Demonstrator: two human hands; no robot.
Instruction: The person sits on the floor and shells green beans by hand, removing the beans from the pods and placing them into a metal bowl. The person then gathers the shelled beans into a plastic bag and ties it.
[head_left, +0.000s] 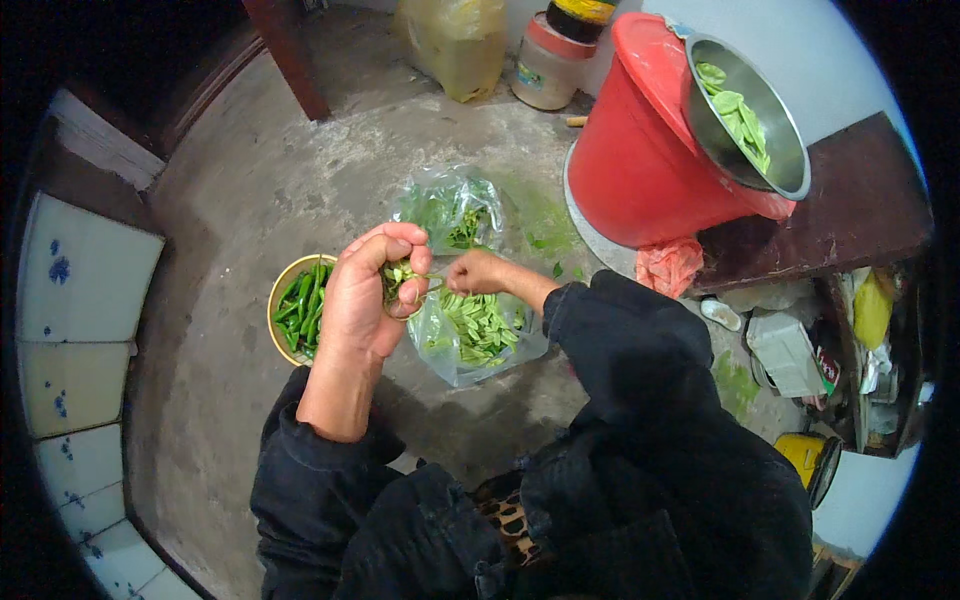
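My left hand (375, 289) is raised and closed around a bunch of thin green stems and buds (395, 281). Just to its right my right hand (480, 272) has its fingers pinched together at the end of a stem that reaches over from the bunch. Below the hands, a clear plastic bag (450, 366) on the floor holds a heap of light green pods or buds (480, 326). Behind them lies another clear plastic bag (435, 184) with leafy green stems inside. A yellow-rimmed basket (274, 300) of green chili peppers (306, 307) stands left of my left hand, partly behind the wrist.
A large red bucket (630, 165) stands at the right, with a metal bowl (784, 127) of flat green pods on its lid. A crumpled red bag (670, 266) lies beneath. Further back are a yellowish plastic bag (457, 45) and a lidded jar (546, 71). A cluttered shelf is at right.
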